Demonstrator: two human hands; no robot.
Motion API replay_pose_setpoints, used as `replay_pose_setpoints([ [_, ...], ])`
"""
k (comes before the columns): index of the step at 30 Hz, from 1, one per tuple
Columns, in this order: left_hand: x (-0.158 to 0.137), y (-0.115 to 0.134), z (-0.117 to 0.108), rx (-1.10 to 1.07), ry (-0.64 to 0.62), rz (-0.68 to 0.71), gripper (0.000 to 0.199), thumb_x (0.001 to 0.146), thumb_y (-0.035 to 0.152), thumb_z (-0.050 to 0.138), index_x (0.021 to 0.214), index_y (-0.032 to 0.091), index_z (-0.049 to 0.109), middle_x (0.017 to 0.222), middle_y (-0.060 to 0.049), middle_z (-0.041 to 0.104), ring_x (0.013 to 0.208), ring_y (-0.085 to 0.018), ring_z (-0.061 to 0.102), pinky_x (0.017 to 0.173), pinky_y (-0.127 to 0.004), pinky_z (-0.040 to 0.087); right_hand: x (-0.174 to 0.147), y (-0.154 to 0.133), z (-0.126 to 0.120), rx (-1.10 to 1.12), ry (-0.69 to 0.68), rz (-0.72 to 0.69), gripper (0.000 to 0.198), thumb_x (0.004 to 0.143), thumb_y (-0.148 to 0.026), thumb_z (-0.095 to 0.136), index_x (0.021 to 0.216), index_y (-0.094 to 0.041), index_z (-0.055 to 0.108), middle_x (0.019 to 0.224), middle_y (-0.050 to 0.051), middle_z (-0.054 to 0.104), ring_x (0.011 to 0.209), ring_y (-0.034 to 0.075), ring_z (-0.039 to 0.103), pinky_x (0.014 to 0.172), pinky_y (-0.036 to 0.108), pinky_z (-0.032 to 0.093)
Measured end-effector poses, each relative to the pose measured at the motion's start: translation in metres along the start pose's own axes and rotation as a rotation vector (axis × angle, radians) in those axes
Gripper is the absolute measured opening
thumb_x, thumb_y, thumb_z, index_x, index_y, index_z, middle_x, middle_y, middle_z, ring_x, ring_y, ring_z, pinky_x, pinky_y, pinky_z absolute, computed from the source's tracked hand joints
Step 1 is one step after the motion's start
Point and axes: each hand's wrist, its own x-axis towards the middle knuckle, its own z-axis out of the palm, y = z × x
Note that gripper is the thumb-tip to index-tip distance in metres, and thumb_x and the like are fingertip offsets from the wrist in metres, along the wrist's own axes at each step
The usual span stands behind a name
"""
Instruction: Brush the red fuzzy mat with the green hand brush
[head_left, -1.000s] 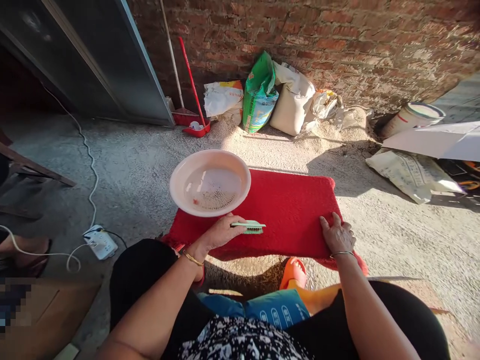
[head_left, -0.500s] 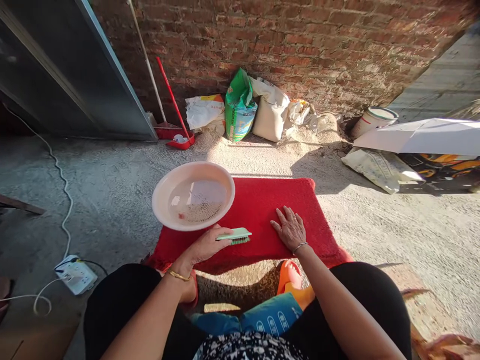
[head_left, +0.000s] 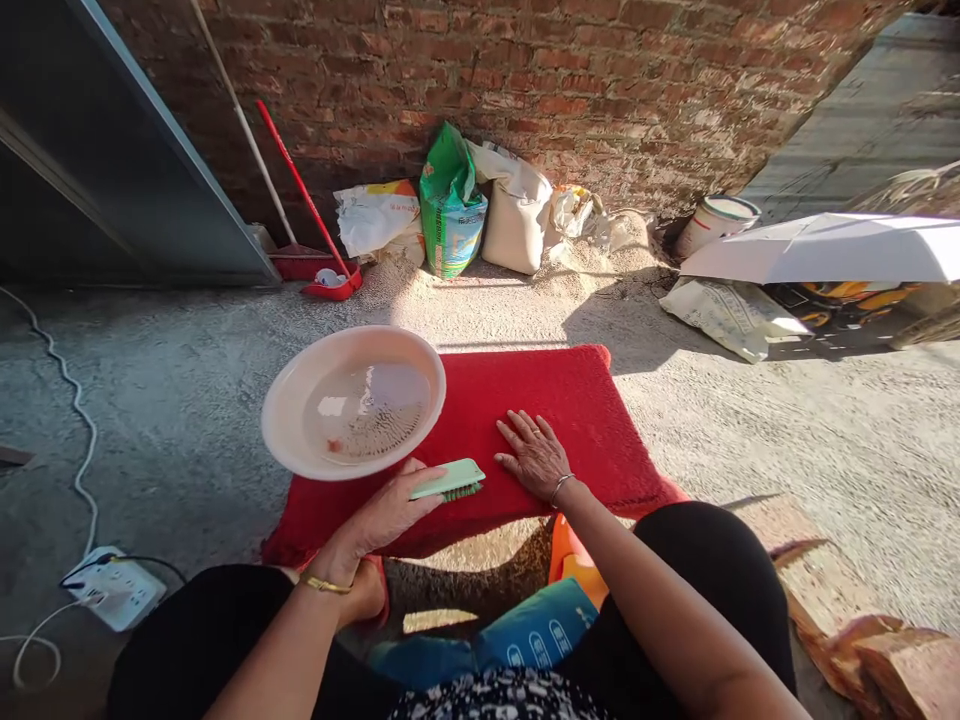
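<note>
My left hand (head_left: 390,508) is closed round one end of a pale green scrub brush (head_left: 454,477), its dark green bristles facing down over a red cloth (head_left: 540,380). Whether the bristles touch the cloth I cannot tell. My right hand (head_left: 535,455) lies flat on the cloth with its fingers spread, holding nothing. The cloth drapes over a low support that is hidden beneath it. Just beyond my left hand stands a pale pink basin (head_left: 281,425) with water in it, resting partly on the cloth's left side. A small reddish spot shows in the water.
Against the brick wall stand a green bag (head_left: 452,215), a whitish sack (head_left: 516,220) and a red dustpan (head_left: 335,287). A white power strip (head_left: 116,590) with cords lies on the floor at left. A bucket (head_left: 716,222) and a white umbrella (head_left: 825,250) are at right.
The view has swung, so most things sit further left in it. My left hand still grips the brush, tilted slightly differently. My right hand stays flat on the cloth.
</note>
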Motion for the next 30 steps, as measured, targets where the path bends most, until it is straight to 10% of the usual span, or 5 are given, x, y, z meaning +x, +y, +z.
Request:
replay_pose_setpoints([
  [9,-0.001,-0.004,0.001,-0.025,0.008,0.041,0.044,0.083,0.041,0.057,0.124,0.026,0.061,0.102,-0.003,0.056,0.1,-0.019,0.054,0.101,-0.034,0.04,0.013,0.053,-0.01,-0.095,0.086,0.655,0.061,0.096,-0.053,0.03,0.144,-0.017,0.041,0.152,0.016,0.032,0.139,0.031,0.027,0.111,0.05,0.019],
  [16,0.0,-0.006,0.0,-0.037,0.003,0.017,0.045,0.083,0.043,0.058,0.123,0.023,0.061,0.107,-0.004,0.056,0.103,-0.02,0.055,0.101,-0.033,0.04,0.011,-0.005,0.002,0.011,0.055,0.065,0.056,0.094,-0.054,0.036,0.141,-0.026,0.046,0.15,0.008,0.037,0.14,0.026,0.027,0.115,0.044,0.017],
  [26,0.004,0.008,-0.001,-0.119,0.075,0.025,0.033,0.08,0.039,0.06,0.107,0.022,0.066,0.105,-0.004,0.062,0.102,-0.02,0.055,0.097,-0.035,0.041,0.001,-0.018,-0.022,0.614,0.186,-0.029,0.04,0.097,-0.04,0.034,0.108,-0.023,0.068,0.105,0.008,0.064,0.1,0.019,0.059,0.089,0.032,0.048],
  [30,0.005,0.017,0.005,-0.37,0.031,-0.059,0.041,0.085,0.054,0.051,0.095,0.016,0.063,0.075,-0.001,0.061,0.063,-0.012,0.056,0.057,-0.023,0.046,-0.011,-0.043,-0.028,0.798,0.19,-0.161,0.047,0.094,-0.053,0.037,0.121,-0.022,0.061,0.111,0.01,0.061,0.106,0.02,0.058,0.088,0.033,0.049],
])
